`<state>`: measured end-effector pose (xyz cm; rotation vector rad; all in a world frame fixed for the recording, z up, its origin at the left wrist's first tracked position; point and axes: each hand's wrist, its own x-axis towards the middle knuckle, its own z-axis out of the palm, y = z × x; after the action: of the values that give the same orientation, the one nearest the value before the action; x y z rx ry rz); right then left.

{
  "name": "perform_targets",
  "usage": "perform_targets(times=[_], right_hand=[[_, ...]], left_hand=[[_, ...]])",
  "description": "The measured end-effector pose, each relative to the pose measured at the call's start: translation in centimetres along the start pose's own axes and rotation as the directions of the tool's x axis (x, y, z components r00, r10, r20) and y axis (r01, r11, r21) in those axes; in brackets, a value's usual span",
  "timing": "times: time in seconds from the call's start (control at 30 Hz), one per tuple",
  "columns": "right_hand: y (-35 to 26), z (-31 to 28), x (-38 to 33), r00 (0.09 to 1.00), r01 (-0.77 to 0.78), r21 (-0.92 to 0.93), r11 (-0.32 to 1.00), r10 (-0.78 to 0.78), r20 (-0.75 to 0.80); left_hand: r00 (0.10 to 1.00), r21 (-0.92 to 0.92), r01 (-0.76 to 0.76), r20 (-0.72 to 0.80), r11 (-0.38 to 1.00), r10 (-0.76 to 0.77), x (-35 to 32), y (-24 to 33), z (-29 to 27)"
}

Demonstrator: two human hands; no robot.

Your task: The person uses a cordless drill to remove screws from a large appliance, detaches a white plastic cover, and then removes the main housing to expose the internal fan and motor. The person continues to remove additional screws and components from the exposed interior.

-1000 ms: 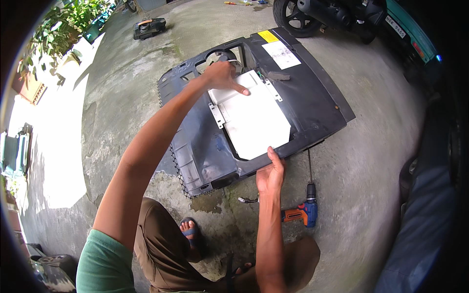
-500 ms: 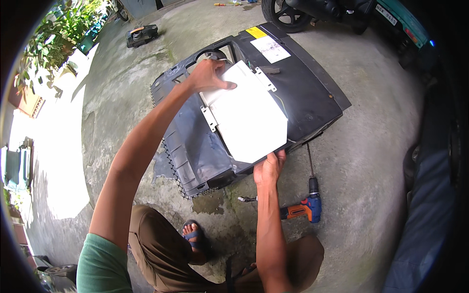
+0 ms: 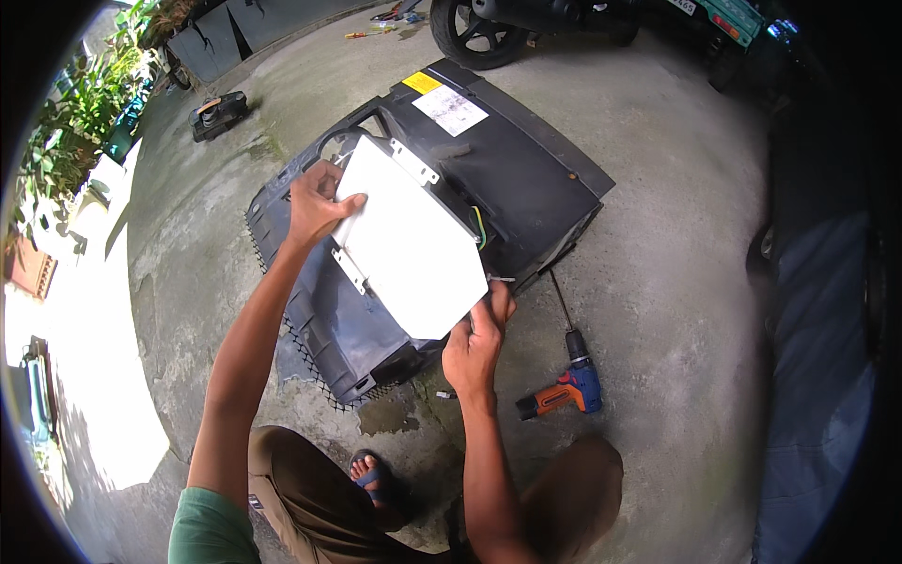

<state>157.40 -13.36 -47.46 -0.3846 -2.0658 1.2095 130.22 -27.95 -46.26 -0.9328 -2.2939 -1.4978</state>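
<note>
A white metal plate (image 3: pixel 418 244) with slotted mounting tabs on its long sides is held between my two hands. It is tilted over a large black plastic housing (image 3: pixel 540 155). My left hand (image 3: pixel 319 200) grips the plate's far left edge, thumb on top. At the near corner, my right hand (image 3: pixel 477 343) is closed on the edge, its fingers partly under the plate. A green and yellow wire (image 3: pixel 480 227) shows in the gap between plate and housing. A thin light-coloured cable end (image 3: pixel 502 278) sticks out beside my right fingers. The plate's underside is hidden.
A blue and orange cordless drill (image 3: pixel 571 387) with a long bit lies right of the housing on the concrete floor (image 3: pixel 658 310). A dark orange-and-black case (image 3: pixel 218 115) sits far left, tools (image 3: pixel 371 31) lie at the back, and a motorcycle wheel (image 3: pixel 477 33) stands behind the housing.
The white plate has come up off the housing on its right side and tilted, uncovering the green and yellow wire. My hands have moved with it. The whole view has shifted somewhat.
</note>
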Motion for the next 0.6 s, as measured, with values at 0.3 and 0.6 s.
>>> perform_targets(times=[0.3,0.6], right_hand=[[-1.6,1.3,-0.6,0.991,0.121,0.488,0.865,-0.132,-0.011],[-6.9,-5.9,3.2,0.994,0.111,0.839,0.533,-0.059,-0.094]], left_hand=[[0.959,-0.15,-0.118,-0.272,0.982,0.074,-2.8,-3.1,-1.8],[0.908,-0.06,-0.21,-0.383,0.976,0.171,2.0,12.3,-8.5]])
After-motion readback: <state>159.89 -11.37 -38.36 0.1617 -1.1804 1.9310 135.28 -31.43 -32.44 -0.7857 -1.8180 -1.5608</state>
